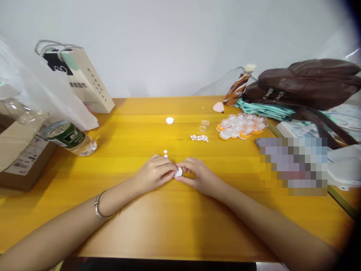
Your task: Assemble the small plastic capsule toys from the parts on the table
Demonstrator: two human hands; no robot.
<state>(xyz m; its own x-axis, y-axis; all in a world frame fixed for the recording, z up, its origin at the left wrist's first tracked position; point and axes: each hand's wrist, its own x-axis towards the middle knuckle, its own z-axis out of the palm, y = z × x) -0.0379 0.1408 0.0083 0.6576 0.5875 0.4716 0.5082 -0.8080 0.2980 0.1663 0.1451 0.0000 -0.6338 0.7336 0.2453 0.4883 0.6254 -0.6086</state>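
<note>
Near the middle of the table, my left hand [156,171] and my right hand [199,175] meet around a small round white piece [178,172]. The fingertips of both hands pinch it, one hand from each side; what sort of part it is cannot be made out. Just beyond my left fingers lie small white discs [165,152]. Farther off is a white round cap [169,120]. Small white openwork parts [199,138] that look like little wheels lie beyond my right hand, with a clear plastic cup [204,125] behind them.
Clear-and-orange small containers [241,126] cluster at the right, near a pink cone [218,107], a brown drink bottle [238,88] and a brown leather bag [304,84]. To the left are a tilted water bottle [70,138], a cardboard box [25,158] and a paper bag [84,81].
</note>
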